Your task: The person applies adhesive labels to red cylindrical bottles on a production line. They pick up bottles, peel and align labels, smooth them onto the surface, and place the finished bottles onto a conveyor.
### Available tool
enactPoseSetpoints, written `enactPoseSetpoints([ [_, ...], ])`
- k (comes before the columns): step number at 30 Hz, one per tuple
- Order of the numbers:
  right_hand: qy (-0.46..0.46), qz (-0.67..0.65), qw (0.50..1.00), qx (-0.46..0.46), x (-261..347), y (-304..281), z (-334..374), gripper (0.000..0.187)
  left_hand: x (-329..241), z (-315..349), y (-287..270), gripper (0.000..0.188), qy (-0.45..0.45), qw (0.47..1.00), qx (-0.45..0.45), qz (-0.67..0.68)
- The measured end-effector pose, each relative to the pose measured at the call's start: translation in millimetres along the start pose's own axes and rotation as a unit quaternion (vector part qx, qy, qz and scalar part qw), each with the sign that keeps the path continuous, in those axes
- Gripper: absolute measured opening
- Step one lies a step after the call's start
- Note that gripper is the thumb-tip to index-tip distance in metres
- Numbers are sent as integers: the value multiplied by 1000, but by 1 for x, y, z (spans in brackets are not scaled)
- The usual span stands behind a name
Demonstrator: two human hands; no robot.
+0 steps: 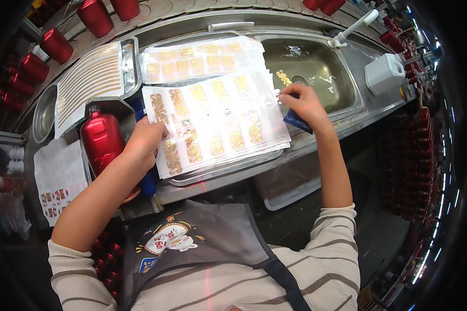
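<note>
My left hand (146,139) is closed at the left edge of a stack of glossy white decal sheets (288,139), its thumb over the top sheet, which bears gold dragon-like figures. My right hand (307,105) is at the stack's right edge, fingers curled, with a dark blue flat piece (298,121) under its palm; its exact kind is unclear. Just beyond those fingertips shows a gold decal (284,78) over the sink; I cannot tell whether it is held or floating. Beside my left forearm a red metallic bottle (101,136) stands upright.
A water-filled metal sink (342,85) lies at the right, with a white faucet (360,26) and a white jug (385,73) beyond. More decal sheets (210,58) lie behind the stack, and a striped sheet (91,78) on a metal tray. Several red bottles (95,18) line the far left.
</note>
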State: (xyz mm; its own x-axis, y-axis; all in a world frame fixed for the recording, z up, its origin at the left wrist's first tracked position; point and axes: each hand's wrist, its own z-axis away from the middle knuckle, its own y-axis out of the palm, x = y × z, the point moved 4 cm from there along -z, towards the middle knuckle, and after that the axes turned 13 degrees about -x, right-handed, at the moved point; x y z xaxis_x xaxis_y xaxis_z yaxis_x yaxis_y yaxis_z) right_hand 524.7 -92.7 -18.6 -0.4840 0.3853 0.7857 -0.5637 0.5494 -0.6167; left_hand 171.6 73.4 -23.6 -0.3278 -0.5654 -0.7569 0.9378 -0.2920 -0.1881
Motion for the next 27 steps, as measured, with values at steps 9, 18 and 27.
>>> enactPoseSetpoints([
  [9,-27,233,972,20,-58,-46,-116,44,-18,33,-19,60,14,1000,9,11],
  [18,30,251,956,148,-91,-19,-130,19,-14,45,-22,67,-17,993,85,80],
  [27,-35,83,994,-67,-4,-75,-72,16,-13,50,-22,51,-17,991,71,113],
])
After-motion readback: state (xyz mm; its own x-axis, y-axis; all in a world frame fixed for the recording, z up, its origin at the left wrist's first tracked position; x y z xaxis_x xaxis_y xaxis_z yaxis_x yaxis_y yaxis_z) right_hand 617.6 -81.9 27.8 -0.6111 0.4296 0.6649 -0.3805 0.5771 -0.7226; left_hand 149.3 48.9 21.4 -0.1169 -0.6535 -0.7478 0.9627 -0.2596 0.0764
